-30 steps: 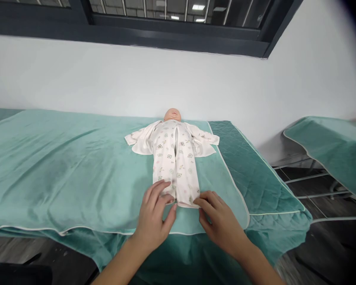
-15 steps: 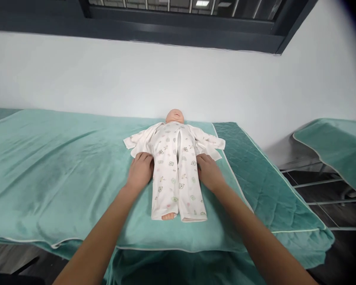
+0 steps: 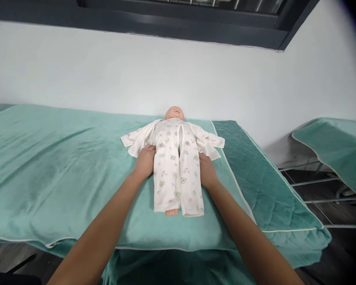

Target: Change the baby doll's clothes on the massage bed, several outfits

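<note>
A baby doll (image 3: 174, 112) lies on its back on a teal blanket (image 3: 62, 158), head toward the wall. It wears a white printed sleepsuit (image 3: 175, 170), open down the chest, with one bare foot showing at the left leg's end. My left hand (image 3: 145, 161) presses against the doll's left side at the waist, fingers curled onto the suit. My right hand (image 3: 207, 171) rests against the other side, fingers tucked at the suit's edge. I cannot make out whether either hand grips the cloth.
The blanket covers a long table against a white wall, with a darker quilted teal cover (image 3: 255, 174) at the right end. A second teal-covered table (image 3: 338, 146) stands to the right across a gap of dark floor. A dark window frame (image 3: 178, 27) runs above.
Both hands left the sleepsuit's leg ends and moved up along the doll to its waist, one on each side. The doll's bare foot now shows at the cuff.
</note>
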`<state>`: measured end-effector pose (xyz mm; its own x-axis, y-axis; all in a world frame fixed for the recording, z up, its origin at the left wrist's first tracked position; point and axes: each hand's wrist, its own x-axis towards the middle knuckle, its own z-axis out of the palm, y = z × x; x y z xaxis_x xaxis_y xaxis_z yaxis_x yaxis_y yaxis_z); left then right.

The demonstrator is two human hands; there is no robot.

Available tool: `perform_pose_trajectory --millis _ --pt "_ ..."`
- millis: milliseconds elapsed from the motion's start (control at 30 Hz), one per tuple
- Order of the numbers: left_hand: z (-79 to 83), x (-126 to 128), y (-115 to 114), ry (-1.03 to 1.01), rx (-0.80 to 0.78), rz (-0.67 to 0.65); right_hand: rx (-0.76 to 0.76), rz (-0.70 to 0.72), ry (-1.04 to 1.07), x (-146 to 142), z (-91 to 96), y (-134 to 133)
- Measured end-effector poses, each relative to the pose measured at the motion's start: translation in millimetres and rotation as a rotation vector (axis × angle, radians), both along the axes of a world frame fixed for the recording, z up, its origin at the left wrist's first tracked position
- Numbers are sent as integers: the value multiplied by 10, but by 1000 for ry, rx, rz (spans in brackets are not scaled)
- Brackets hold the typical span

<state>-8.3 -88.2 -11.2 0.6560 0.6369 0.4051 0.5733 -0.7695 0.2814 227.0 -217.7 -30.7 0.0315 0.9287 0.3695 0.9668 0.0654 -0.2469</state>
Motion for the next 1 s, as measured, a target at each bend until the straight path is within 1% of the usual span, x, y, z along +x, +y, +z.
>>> perform_pose_trajectory --millis 100,200,267,367,433,533,667,700,767,867,933,1000 --pt "-62 1 -1 -122 -49 -127 20 33 -16 -2 -19 8" --pt "-103 -7 -9 -162 -98 -214 -3 81 -57 -20 -1 27" --pt "-113 -9 -19 -145 -133 -193 -50 112 -91 -41 33 54" --pt "-100 -1 -47 -101 -180 -114 -96 123 -121 -87 85 115" --pt "-75 9 -71 -104 -196 -95 -85 100 -105 -124 97 159" --pt "-32 27 -108 -164 -217 -88 -49 59 -44 -169 73 204" --pt "-5 39 -141 -196 -256 -64 -32 30 12 -159 33 205" --pt "-7 40 -145 -194 -264 -60 -23 55 41 -143 31 196" --pt "-18 41 -147 -194 -272 -41 -3 160 150 -101 35 171" --pt "-43 47 -132 -187 -249 3 27 307 402 -37 48 121" --pt "-60 55 -115 -165 -197 19 56 345 532 -4 45 98" --pt "-76 58 -100 -138 -125 44 88 370 593 21 30 92"
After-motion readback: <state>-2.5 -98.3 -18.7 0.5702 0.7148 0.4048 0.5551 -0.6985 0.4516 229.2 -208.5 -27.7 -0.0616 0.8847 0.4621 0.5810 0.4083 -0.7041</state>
